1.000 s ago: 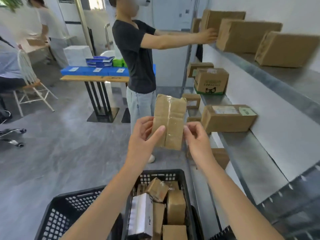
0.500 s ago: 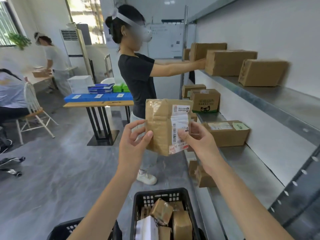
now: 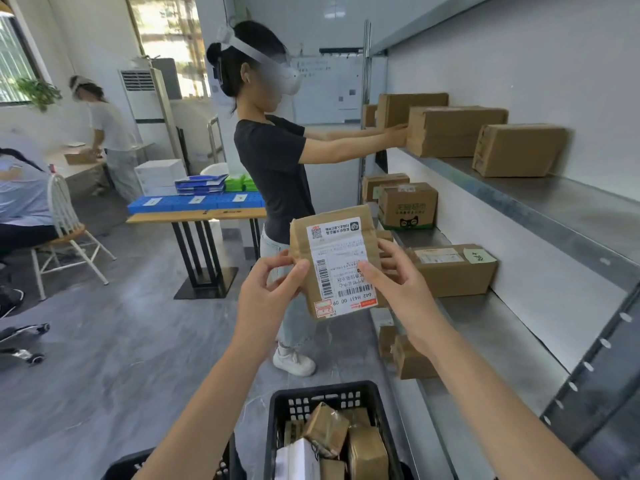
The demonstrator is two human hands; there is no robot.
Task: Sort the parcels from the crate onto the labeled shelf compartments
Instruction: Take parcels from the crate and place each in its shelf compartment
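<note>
A flat brown parcel (image 3: 304, 252) with a white shipping label facing me is held up at chest height, above the crate. My left hand (image 3: 266, 299) pinches its left edge, and my right hand (image 3: 398, 289) grips its lower right side. Below, a black plastic crate (image 3: 287, 403) holds several more brown parcels and a white one. The grey metal shelf (image 3: 502, 327) runs along the right, with cardboard boxes (image 3: 453, 271) on its middle and upper levels.
A person in a black shirt (image 3: 273, 174) stands just ahead, both arms reaching to boxes on the upper shelf (image 3: 554, 209). A second black crate (image 3: 128, 465) sits at lower left. A table with blue bins (image 3: 194, 206) and a chair (image 3: 65, 237) stand left.
The parcel has been turned in my hands so its full label now faces me, and my view has risen a little. The other person has shifted their reach to another upper-shelf box.
</note>
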